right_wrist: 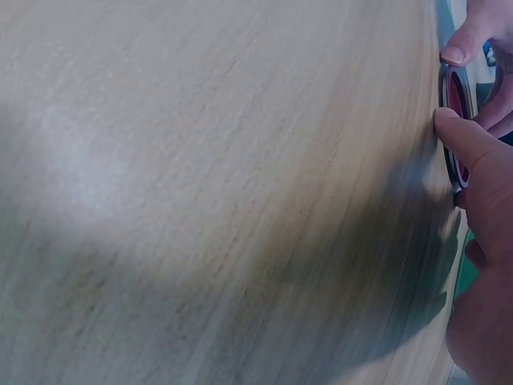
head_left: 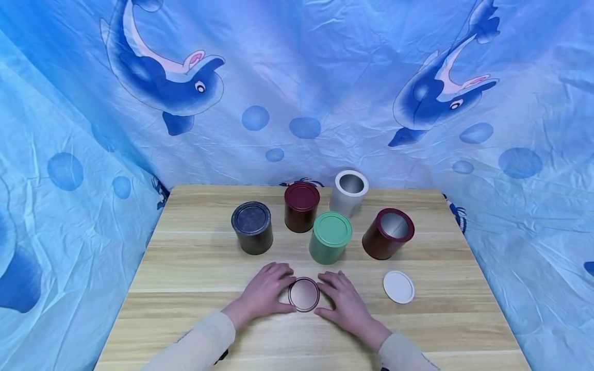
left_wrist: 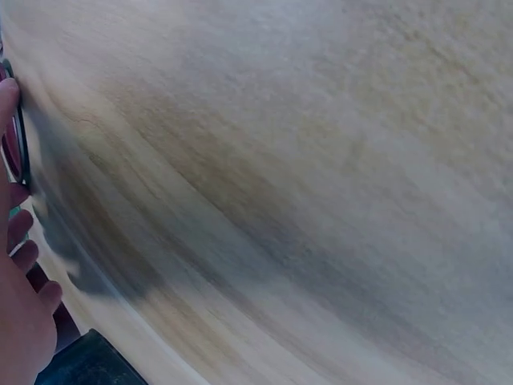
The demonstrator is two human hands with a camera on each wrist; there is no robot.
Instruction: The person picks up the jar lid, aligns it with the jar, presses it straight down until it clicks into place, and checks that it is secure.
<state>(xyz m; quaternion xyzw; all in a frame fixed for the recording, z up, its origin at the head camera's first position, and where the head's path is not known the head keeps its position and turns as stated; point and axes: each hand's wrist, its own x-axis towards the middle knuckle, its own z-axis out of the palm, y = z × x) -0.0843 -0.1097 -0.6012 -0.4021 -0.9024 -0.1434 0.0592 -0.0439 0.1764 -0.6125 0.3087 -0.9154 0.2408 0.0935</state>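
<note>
Wood grain is filling most of the head view, a pale table [head_left: 185,268] lying in the lower half of the frame. At lower centre a dark red lid [head_left: 303,294] is lying flat on it, and I am cupping it from both sides: my left hand [head_left: 266,291] is curling against its left edge, my right hand [head_left: 343,301] against its right edge, fingers bent round the rim. Above the lid a green tin [head_left: 329,237] is standing, with a black tin [head_left: 252,227] to its left, a closed dark red tin [head_left: 301,206] and an open white tin [head_left: 349,192] further up, and an open dark red tin [head_left: 388,233] to the right. A white lid [head_left: 398,286] is lying at the right, well apart from my hands. My sleeves are getting cut off by the bottom edge.

From the left wrist, blurred wood is taking up nearly everything; only my fingers and a sliver of the lid's rim are showing at the far left edge.

From the right wrist, wood again; my thumb and a fingertip are pinching the rim at the right edge, with most of the lid cut off.
</note>
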